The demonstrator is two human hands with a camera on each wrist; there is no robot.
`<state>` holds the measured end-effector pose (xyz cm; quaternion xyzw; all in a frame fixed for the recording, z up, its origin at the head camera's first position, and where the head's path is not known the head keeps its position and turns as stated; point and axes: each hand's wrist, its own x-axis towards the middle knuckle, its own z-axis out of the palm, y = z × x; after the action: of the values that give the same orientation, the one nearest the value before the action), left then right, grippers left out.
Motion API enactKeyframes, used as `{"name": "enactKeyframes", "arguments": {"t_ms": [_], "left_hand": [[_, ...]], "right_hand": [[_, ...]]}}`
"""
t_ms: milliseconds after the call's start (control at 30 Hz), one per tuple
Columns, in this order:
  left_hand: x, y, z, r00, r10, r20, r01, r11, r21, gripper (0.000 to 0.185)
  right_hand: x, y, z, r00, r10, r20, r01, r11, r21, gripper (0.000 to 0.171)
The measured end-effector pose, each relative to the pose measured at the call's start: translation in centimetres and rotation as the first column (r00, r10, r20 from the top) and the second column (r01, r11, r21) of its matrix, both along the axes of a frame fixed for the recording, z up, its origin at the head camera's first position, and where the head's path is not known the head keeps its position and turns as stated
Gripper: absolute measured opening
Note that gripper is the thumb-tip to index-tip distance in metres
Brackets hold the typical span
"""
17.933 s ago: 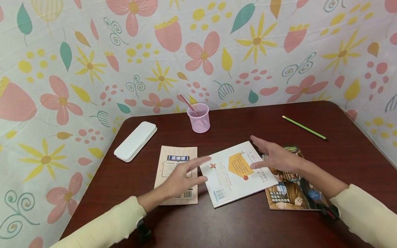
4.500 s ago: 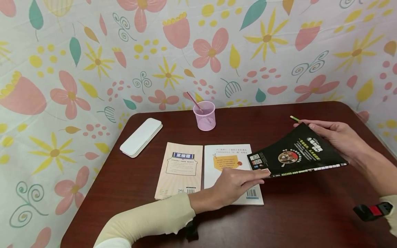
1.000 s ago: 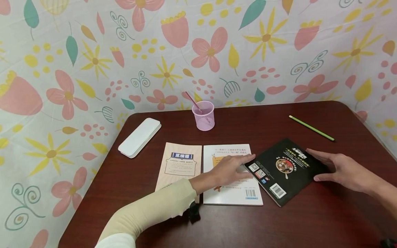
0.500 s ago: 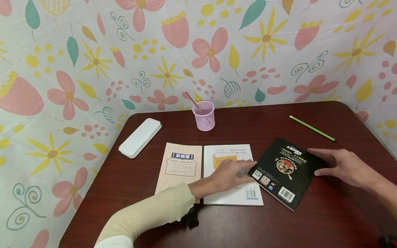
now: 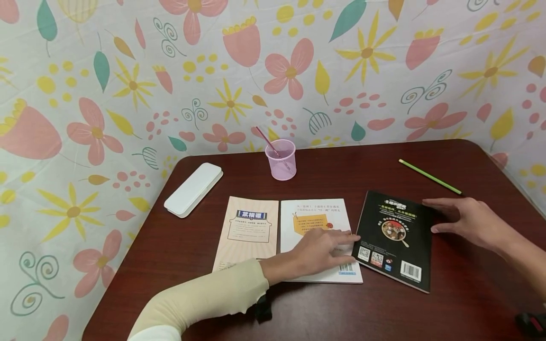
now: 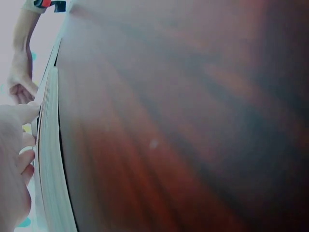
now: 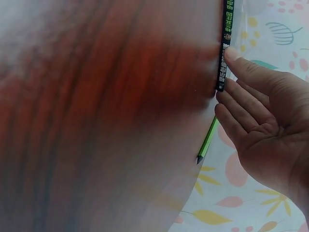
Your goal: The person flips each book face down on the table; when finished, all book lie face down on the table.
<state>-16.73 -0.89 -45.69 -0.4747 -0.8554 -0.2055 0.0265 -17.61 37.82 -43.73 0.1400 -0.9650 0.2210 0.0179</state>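
Note:
A black-backed book (image 5: 394, 237) lies on the table at a slight slant, back cover up. My left hand (image 5: 313, 253) rests across a white book (image 5: 313, 208), its fingertips at the black book's left edge. Straight, spread fingers of my right hand (image 5: 473, 225) are at the black book's right edge. In the right wrist view, the thumb and fingers of the right hand (image 7: 270, 116) meet the black book's spine (image 7: 223, 58). In the left wrist view, the left hand (image 6: 14, 164) lies over page edges (image 6: 53, 159). Left of the white book lies a beige book (image 5: 249, 232).
A white case (image 5: 194, 189) lies at the table's left. Near the back edge stands a pink mesh cup (image 5: 281, 163) with a red pencil (image 5: 266, 140) in it. A green pencil (image 5: 431, 176) lies at the back right. A flowered cloth (image 5: 170, 94) hangs behind the table (image 5: 324, 308).
Over the last second the black book has turned counterclockwise, straighter beside the white one. Earlier, its picture cover faced up and the white book overlapped it; later my right hand held it raised.

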Motion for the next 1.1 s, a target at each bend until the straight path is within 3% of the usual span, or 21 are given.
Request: {"name": "enactKeyframes", "arguments": {"t_ms": [233,600,800,1100], "left_hand": [[0.8,0.3,-0.1,0.995,0.007,-0.1,-0.009,1.0,-0.011,0.05],[1.6,1.2,-0.4,0.972,0.036,-0.232,-0.042,0.999,-0.023,0.052],[1.7,1.4,-0.6,0.965,0.063,-0.254,-0.07,0.997,-0.016,0.051],[1.7,1.2,-0.8,0.97,0.062,-0.233,-0.067,0.998,-0.014,0.048]], "right_hand": [[-0.4,0.1,-0.3,1.0,0.028,-0.003,-0.028,0.997,-0.066,0.069],[-1.0,0.0,-0.2,0.998,0.043,0.043,-0.036,0.989,-0.141,0.067],[-1.5,-0.1,-0.2,0.998,0.047,0.05,-0.04,0.99,-0.139,0.066],[-1.9,-0.5,-0.2,0.996,0.055,0.071,-0.044,0.988,-0.147,0.065]]}}
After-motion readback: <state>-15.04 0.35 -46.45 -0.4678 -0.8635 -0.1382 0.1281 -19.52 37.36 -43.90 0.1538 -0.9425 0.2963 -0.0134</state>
